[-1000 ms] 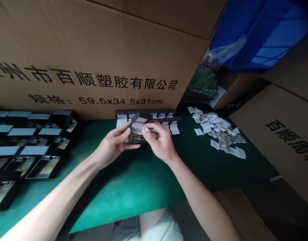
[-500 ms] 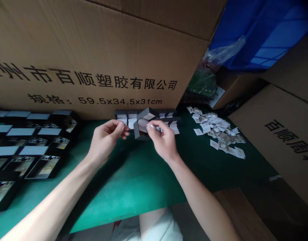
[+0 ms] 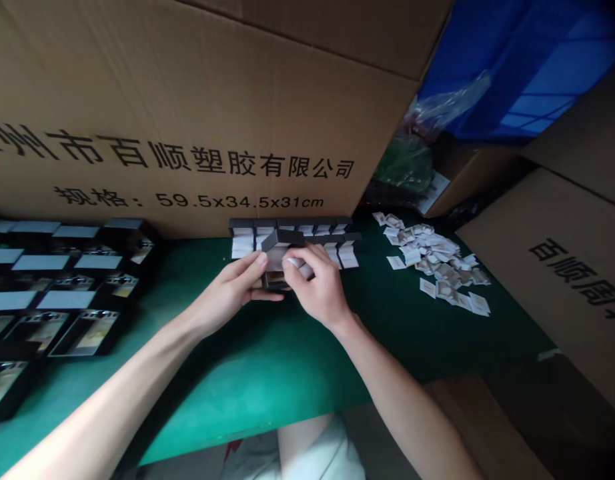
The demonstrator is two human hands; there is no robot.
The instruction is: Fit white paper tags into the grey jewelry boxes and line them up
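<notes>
Left hand (image 3: pixel 230 290) back on dark box (image 3: pixel 273 281)

The left hand (image 3: pixel 227 291) has come back from beside the small dark box (image 3: pixel 273 281) and now clasps its side. The box sits lower, nearer the desk's front edge, under the right hand (image 3: pixel 317 290).

The long, bare left forearm (image 3: pixel 122 380) and right forearm (image 3: pixel 402 400) angle inward and meet at the middle. The slim left hand (image 3: pixel 227 291) curls, thumb (image 3: pixel 260 260) raised, while the slim right hand (image 3: pixel 315 287) arches over, fingertips (image 3: pixel 290 263) pinched, wrist bent.
</notes>
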